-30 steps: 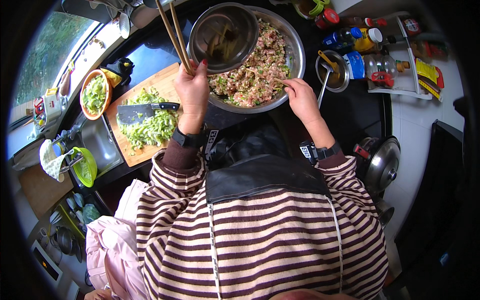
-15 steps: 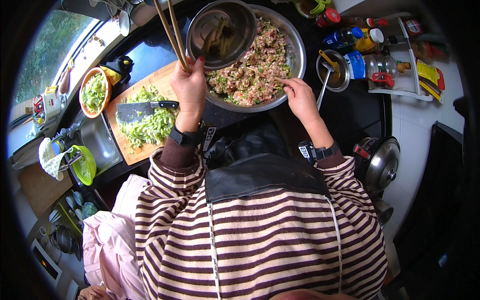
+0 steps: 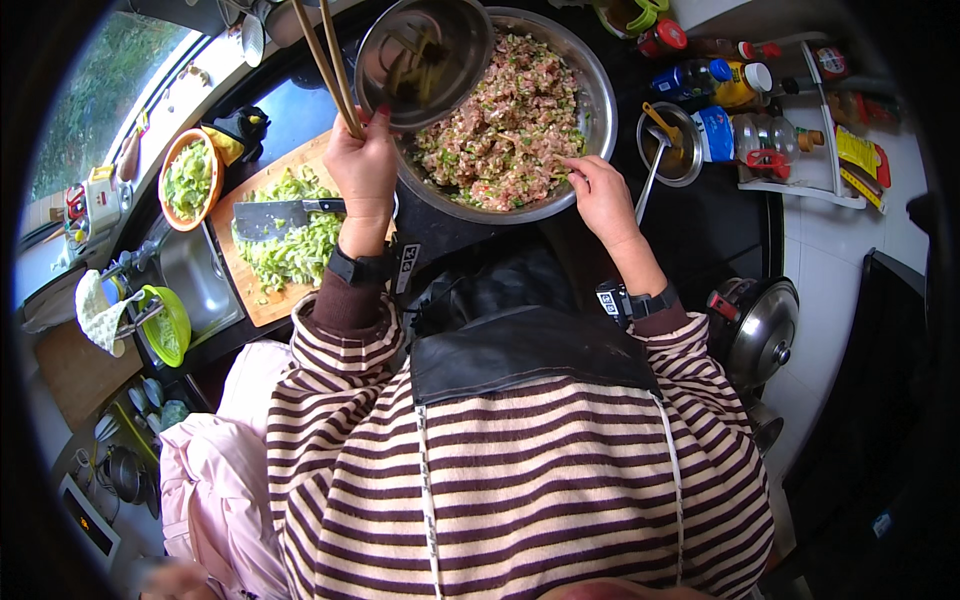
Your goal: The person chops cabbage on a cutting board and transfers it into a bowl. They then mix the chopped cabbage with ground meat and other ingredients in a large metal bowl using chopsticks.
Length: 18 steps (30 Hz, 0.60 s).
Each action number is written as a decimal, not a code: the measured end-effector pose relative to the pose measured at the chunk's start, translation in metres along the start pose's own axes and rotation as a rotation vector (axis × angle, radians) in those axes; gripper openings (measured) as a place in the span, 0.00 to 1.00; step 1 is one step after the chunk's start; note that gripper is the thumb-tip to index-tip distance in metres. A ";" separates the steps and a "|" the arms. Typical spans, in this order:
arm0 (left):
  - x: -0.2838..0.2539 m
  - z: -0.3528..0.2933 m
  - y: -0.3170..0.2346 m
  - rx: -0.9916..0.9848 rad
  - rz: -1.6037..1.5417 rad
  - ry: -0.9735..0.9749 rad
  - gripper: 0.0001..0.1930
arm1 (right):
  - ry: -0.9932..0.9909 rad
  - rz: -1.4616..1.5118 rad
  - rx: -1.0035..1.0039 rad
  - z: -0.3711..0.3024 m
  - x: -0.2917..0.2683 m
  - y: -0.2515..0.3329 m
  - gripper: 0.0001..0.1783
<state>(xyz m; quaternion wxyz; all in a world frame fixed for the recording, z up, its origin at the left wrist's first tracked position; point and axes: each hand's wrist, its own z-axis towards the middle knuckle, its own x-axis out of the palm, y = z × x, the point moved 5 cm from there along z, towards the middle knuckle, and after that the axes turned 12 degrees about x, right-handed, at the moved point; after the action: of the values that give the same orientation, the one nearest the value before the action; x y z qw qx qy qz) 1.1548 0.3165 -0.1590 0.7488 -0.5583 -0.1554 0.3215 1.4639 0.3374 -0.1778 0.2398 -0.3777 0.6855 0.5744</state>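
My left hand [image 3: 362, 175] grips the rim of a small metal bowl [image 3: 472, 85] together with a pair of wooden chopsticks [image 3: 328, 70]. Brownish strips in some liquid [image 3: 422, 72] lie inside this bowl, which hangs over the left edge of a large metal basin [image 3: 604, 105]. Minced meat mixed with green bits [image 3: 505, 130] fills the basin. At the basin's right near rim, my right hand [image 3: 602, 198] is closed in a pinch; what its fingertips hold is too small to make out. Part of the basin is hidden behind the small bowl.
A cleaver [image 3: 275, 220] rests on chopped green vegetable [image 3: 290, 258] on a wooden board [image 3: 235, 262]. An orange bowl [image 3: 166, 200] and a sink [image 3: 205, 290] are further left. Right of the basin stand a metal bowl with spoons [image 3: 690, 172] and several bottles [image 3: 690, 80]. Another person's pink clothing [image 3: 215, 460] shows lower left.
My left hand has shifted left with the small bowl and chopsticks, uncovering more of the meat. My right hand keeps its pinch at nearly the same spot.
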 end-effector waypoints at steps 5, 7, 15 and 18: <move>-0.004 0.005 0.000 0.039 0.020 0.000 0.05 | -0.003 -0.015 -0.008 0.000 0.001 0.001 0.11; -0.005 0.006 0.000 0.045 0.019 -0.003 0.05 | -0.003 -0.019 -0.007 0.000 0.002 0.001 0.11; -0.010 0.010 -0.003 0.080 0.087 -0.017 0.05 | -0.001 -0.036 0.011 0.000 0.004 0.003 0.11; -0.012 0.012 -0.003 0.101 0.113 -0.015 0.05 | 0.001 -0.040 0.012 0.000 0.005 0.004 0.11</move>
<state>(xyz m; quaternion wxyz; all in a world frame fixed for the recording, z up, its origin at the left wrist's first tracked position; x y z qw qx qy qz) 1.1394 0.3167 -0.1511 0.7556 -0.5253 -0.1127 0.3746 1.4573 0.3367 -0.1792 0.2531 -0.3901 0.6815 0.5651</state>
